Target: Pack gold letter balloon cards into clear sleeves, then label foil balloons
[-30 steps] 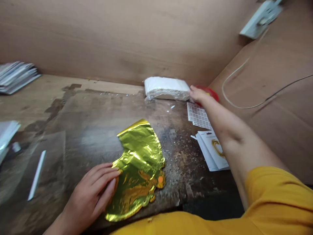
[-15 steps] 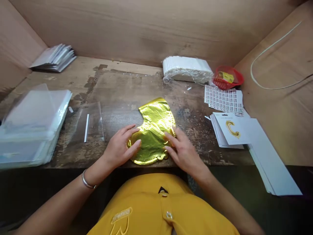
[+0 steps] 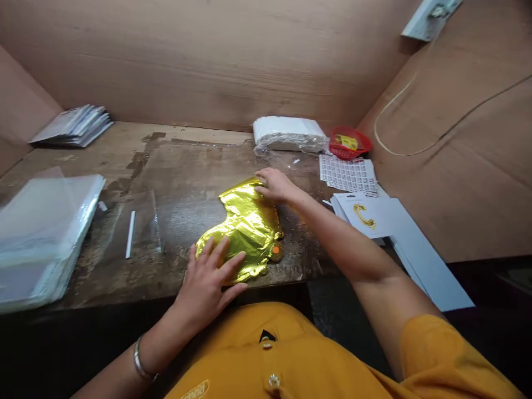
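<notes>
A gold foil balloon [image 3: 245,213], folded flat, lies near the table's front edge. My left hand [image 3: 210,274] rests on its lower left part with the fingers spread. At the balloon's far right corner is my right hand [image 3: 274,184]. Its thumb and fingers stand apart and touch the foil there. An orange dot shows on a round tab at the balloon's right edge.
Clear plastic sleeves [image 3: 54,238] are stacked at left, beside a clear bag [image 3: 143,227] with a white stick [image 3: 130,234]. Farther back stand white cards [image 3: 291,133], a red basket [image 3: 349,149] and sticker sheets [image 3: 347,174]. Printed cards [image 3: 359,213] lie at right.
My right hand has moved from the balloon's near right side to its far corner. The left hand has spread its fingers. The camera view has shifted, and the balloon is turned slightly.
</notes>
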`<state>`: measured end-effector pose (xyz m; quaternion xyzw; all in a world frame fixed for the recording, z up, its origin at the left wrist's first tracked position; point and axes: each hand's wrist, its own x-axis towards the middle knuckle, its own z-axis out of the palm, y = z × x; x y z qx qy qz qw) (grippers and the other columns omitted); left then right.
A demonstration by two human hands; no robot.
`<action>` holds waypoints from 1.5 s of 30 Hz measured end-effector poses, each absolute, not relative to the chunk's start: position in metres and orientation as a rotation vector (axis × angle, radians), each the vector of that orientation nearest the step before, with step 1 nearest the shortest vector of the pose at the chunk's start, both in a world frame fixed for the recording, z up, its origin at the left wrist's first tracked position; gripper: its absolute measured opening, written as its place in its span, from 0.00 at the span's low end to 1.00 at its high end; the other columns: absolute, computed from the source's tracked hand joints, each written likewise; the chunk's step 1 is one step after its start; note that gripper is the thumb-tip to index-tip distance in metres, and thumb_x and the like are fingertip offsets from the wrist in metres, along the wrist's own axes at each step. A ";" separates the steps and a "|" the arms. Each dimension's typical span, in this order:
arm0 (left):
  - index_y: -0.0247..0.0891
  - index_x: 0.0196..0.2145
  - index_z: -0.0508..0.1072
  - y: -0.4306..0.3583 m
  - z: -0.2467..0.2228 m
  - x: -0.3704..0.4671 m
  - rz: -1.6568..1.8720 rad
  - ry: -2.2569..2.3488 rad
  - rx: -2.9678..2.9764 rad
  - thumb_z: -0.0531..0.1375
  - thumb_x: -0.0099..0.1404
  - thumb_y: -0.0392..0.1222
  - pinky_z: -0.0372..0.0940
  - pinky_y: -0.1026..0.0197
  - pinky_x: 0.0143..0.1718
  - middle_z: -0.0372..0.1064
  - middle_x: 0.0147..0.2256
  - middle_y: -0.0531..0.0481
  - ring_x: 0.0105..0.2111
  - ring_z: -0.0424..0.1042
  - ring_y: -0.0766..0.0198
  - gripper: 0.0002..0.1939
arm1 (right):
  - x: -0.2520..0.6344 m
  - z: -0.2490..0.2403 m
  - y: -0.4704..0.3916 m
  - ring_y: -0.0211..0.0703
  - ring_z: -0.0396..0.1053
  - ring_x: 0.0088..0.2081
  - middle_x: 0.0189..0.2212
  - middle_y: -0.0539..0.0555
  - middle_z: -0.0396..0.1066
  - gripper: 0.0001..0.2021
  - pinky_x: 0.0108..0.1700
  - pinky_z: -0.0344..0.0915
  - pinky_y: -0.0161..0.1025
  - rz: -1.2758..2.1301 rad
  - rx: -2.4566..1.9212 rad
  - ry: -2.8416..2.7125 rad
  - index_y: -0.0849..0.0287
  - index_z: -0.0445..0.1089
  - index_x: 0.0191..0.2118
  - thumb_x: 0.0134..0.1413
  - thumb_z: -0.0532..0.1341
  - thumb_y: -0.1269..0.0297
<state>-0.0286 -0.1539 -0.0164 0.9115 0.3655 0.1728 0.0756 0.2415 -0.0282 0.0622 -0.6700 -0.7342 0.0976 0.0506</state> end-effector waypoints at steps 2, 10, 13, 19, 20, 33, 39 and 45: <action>0.52 0.57 0.67 -0.156 -0.017 -0.027 0.452 1.087 2.732 0.59 0.64 0.53 0.46 0.28 0.59 0.56 0.63 0.42 0.63 0.52 0.38 0.24 | 0.241 0.054 0.001 0.50 0.67 0.53 0.53 0.60 0.69 0.26 0.55 0.61 0.40 0.452 -2.068 -2.310 0.63 0.67 0.56 0.50 0.66 0.62; 0.53 0.57 0.68 -0.141 -0.011 -0.033 0.366 0.971 2.739 0.59 0.65 0.52 0.45 0.26 0.59 0.56 0.63 0.42 0.64 0.51 0.39 0.23 | 0.235 0.058 0.037 0.46 0.70 0.48 0.49 0.59 0.72 0.25 0.46 0.64 0.34 0.618 -2.166 -2.368 0.63 0.69 0.52 0.48 0.67 0.57; 0.55 0.56 0.68 -0.125 -0.006 -0.043 0.272 0.858 2.736 0.61 0.63 0.52 0.45 0.27 0.59 0.56 0.63 0.43 0.64 0.51 0.41 0.23 | 0.236 0.066 0.042 0.46 0.72 0.40 0.39 0.58 0.75 0.21 0.38 0.64 0.35 0.684 -2.223 -2.424 0.65 0.73 0.43 0.44 0.70 0.58; 0.57 0.56 0.68 -0.097 0.007 -0.076 0.173 0.859 2.736 0.58 0.67 0.45 0.49 0.33 0.60 0.59 0.62 0.48 0.63 0.55 0.47 0.20 | 0.265 0.070 0.008 0.43 0.70 0.30 0.27 0.55 0.74 0.13 0.31 0.60 0.36 0.866 -2.382 -2.450 0.64 0.75 0.33 0.45 0.69 0.58; 0.56 0.56 0.68 -0.094 0.010 -0.077 0.170 0.862 2.737 0.57 0.67 0.47 0.50 0.33 0.60 0.60 0.62 0.48 0.63 0.56 0.47 0.19 | 0.269 0.070 -0.002 0.42 0.70 0.30 0.27 0.55 0.74 0.12 0.30 0.60 0.36 0.877 -2.410 -2.425 0.64 0.76 0.32 0.46 0.68 0.58; 0.49 0.63 0.58 -0.093 -0.003 -0.003 0.228 0.831 2.717 0.53 0.68 0.54 0.44 0.33 0.62 0.46 0.67 0.41 0.66 0.45 0.42 0.28 | 0.274 0.056 -0.029 0.45 0.71 0.33 0.32 0.56 0.76 0.13 0.30 0.58 0.35 0.704 -2.386 -2.427 0.63 0.75 0.37 0.50 0.65 0.59; 0.34 0.44 0.72 -0.066 0.018 -0.074 0.780 1.754 2.427 0.49 0.69 0.40 0.66 0.54 0.48 0.71 0.43 0.38 0.45 0.71 0.55 0.14 | 0.265 0.061 -0.067 0.58 0.70 0.43 0.41 0.64 0.73 0.22 0.39 0.64 0.44 -0.096 -2.314 -2.321 0.65 0.70 0.48 0.50 0.64 0.55; 0.35 0.40 0.73 -0.035 0.023 -0.137 -0.018 2.168 2.193 0.54 0.63 0.45 0.65 0.55 0.35 0.76 0.35 0.39 0.37 0.75 0.48 0.14 | 0.224 0.072 -0.101 0.47 0.71 0.38 0.38 0.57 0.75 0.09 0.40 0.64 0.39 0.093 -1.920 -2.324 0.60 0.72 0.40 0.59 0.57 0.66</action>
